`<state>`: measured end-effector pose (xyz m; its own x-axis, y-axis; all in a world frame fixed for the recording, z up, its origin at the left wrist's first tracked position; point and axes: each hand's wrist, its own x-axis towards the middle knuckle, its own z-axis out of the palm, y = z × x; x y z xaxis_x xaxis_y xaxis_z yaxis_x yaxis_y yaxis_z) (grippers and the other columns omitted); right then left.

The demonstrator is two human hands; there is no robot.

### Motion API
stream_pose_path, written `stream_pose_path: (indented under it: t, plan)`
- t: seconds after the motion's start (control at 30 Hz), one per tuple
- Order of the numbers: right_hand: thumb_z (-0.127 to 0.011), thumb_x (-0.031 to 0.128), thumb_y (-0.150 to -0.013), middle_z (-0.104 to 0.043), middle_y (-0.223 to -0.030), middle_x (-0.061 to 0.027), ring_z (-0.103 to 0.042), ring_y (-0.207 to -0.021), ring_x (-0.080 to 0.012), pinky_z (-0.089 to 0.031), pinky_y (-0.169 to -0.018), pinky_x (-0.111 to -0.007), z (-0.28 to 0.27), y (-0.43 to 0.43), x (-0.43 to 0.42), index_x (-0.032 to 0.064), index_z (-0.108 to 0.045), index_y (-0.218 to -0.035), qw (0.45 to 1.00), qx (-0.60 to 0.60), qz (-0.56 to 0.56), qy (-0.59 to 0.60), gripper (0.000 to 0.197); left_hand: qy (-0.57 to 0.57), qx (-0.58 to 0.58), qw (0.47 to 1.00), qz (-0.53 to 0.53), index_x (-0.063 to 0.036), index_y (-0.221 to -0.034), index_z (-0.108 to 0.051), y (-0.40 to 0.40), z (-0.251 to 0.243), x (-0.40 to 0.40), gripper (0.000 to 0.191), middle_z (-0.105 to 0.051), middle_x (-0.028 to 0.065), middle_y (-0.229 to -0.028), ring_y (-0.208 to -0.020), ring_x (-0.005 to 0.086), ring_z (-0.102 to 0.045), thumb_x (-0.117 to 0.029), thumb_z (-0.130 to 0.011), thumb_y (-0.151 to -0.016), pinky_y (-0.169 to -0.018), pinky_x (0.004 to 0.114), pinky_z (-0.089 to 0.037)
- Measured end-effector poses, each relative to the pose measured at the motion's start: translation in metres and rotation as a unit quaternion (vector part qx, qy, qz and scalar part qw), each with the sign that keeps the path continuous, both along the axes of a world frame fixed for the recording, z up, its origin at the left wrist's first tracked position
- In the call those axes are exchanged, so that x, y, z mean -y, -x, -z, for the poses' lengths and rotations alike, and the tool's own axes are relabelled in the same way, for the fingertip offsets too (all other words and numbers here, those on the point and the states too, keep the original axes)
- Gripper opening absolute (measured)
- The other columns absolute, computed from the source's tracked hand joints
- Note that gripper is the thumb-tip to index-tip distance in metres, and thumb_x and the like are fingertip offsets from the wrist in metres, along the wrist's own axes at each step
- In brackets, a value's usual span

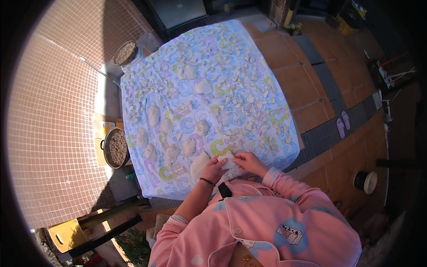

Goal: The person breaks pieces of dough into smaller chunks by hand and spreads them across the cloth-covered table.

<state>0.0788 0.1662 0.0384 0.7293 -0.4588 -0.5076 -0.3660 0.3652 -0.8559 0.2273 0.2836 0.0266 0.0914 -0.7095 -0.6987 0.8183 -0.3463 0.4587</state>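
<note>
My left hand (213,170), with a dark beaded bracelet at the wrist, pinches one side of a pale, flat dough-like piece (228,162). The fingers of my right hand (249,162) grip its other side, at the near edge of a cloth-covered table. Beside my left hand lies a larger flat pale piece (199,164). Several rounded pale lumps, among them one lump (201,127), rest on the printed cloth (186,116). Small torn-looking bits (247,100) are scattered over the far and right parts of the cloth. What exactly the pale food is, I cannot tell.
Left of the table stand a dark two-handled pan (106,147) and a round basket (133,53), both holding small pale pieces. A tiled wall (66,133) rises at the left. Purple slippers (343,124) and a bucket (365,182) are on the tiled floor at the right.
</note>
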Motion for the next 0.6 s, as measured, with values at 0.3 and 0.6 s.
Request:
stream_pose_path:
  t: [0.3,0.6]
  plan:
    - [-0.059,0.019,-0.083,-0.057,-0.064,-0.0002,-0.053,-0.057,-0.0060,-0.043,-0.054,-0.020,0.008,-0.004,0.002,-0.0003,-0.060,-0.082,0.998,0.026,-0.033,-0.037,0.019,0.009,-0.042,0.999,0.000,-0.0167,-0.110,-0.052,-0.001,-0.006,-0.005,0.026,-0.056,-0.0019,-0.107,-0.099,0.0150,-0.052,-0.012,-0.056,-0.085,-0.083,0.038,-0.043]
    - [-0.058,0.017,-0.084,-0.056,-0.065,0.0001,-0.051,-0.057,-0.0058,-0.043,-0.053,-0.020,0.011,-0.013,0.009,-0.0018,-0.061,-0.084,0.991,0.045,-0.002,-0.127,0.019,0.002,-0.071,0.997,-0.035,-0.0177,-0.110,-0.051,-0.006,0.007,-0.013,0.024,-0.055,-0.0024,-0.109,-0.101,0.0142,-0.051,-0.017,-0.055,-0.086,-0.083,0.037,-0.042]
